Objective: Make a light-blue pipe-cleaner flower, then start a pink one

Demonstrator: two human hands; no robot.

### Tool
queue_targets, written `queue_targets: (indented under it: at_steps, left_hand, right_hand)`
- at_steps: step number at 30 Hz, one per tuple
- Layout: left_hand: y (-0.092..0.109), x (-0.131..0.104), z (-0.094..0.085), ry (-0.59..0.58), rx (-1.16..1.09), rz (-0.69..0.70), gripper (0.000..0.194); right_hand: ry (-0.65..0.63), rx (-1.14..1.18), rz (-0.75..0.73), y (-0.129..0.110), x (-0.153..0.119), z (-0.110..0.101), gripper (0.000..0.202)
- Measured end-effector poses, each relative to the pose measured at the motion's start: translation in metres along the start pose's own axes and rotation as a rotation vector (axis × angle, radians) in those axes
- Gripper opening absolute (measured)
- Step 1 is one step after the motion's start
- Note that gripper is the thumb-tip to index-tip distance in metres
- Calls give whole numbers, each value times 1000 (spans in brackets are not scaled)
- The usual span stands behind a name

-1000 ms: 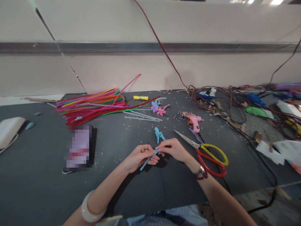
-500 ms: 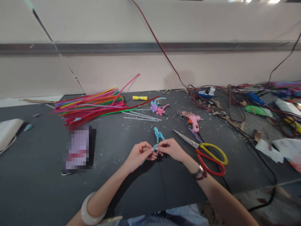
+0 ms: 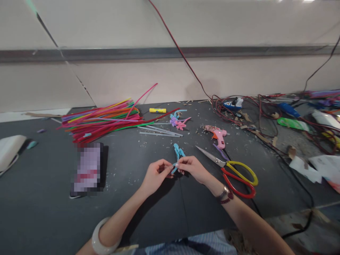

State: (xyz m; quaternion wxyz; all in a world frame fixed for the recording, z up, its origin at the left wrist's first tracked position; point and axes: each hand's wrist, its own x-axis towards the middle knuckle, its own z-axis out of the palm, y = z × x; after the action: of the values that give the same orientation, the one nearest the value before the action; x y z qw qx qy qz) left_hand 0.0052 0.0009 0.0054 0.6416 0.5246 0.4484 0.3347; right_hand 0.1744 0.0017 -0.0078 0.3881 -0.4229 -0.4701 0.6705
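A short light-blue pipe cleaner [image 3: 174, 170] is bent between my fingertips over the dark table. My left hand [image 3: 156, 175] pinches it from the left, thumb against forefinger. From the right, my right hand [image 3: 194, 169] grips it the same way. Just beyond my fingers lie several folded light-blue pipe cleaner pieces [image 3: 177, 150], partly hidden by my right hand. Scissors [image 3: 221, 162] with one yellow and one red handle rest open, right of my right hand. Farther back are small pipe cleaner flowers in purple [image 3: 173, 121] and pink [image 3: 181, 125].
A bundle of coloured pipe cleaners [image 3: 106, 120] lies back left, near a yellow glue stick [image 3: 157, 110] and translucent sticks [image 3: 162, 132]. A pink glue gun [image 3: 219, 136] sits behind the scissors. Cables [image 3: 221, 106] and scraps crowd the right; a phone [image 3: 87, 170] lies left.
The blue pipe cleaner has been turned: its free end pointed down-left below my left hand, and now a short end shows between both hands. My hands stay in nearly the same place.
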Motion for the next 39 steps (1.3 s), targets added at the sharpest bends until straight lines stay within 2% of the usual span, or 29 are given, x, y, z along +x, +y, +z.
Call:
queue_targets:
  at_steps: [2, 5, 8, 13, 20, 26, 29, 35, 37, 39]
  left_hand:
    - [1, -2, 1, 63, 79, 75, 18]
    - [5, -5, 0, 171, 286, 275, 17]
    - [5, -7, -1, 131, 446, 429, 11]
    - [-2, -5, -4, 81, 439, 449, 12]
    - [-2, -9, -2, 150, 463, 466, 14]
    - [6, -11, 3, 174, 306, 316, 11]
    - [7, -7, 3, 175, 192, 180, 9]
    - [2, 2, -3, 44, -347, -226, 15]
    - [1, 3, -4, -10, -453, -326, 14]
    - [2, 3, -5, -32, -462, -370, 14]
  right_hand:
    - [29, 39, 19, 1, 1, 0, 18]
    - [92, 66, 11, 3, 2, 0, 16]
    - [114, 79, -3, 5, 3, 0, 16]
    - [96, 111, 15, 7, 4, 4, 19]
    - [108, 11, -16, 3, 3, 7, 20]
    - [99, -50, -49, 2, 1, 4, 23]
    - [78, -81, -82, 2, 1, 3, 21]
    - [54, -169, -158, -1, -3, 3, 17]
    - [45, -191, -193, -3, -6, 4, 15]
    - [41, -203, -225, -5, -7, 5, 14]
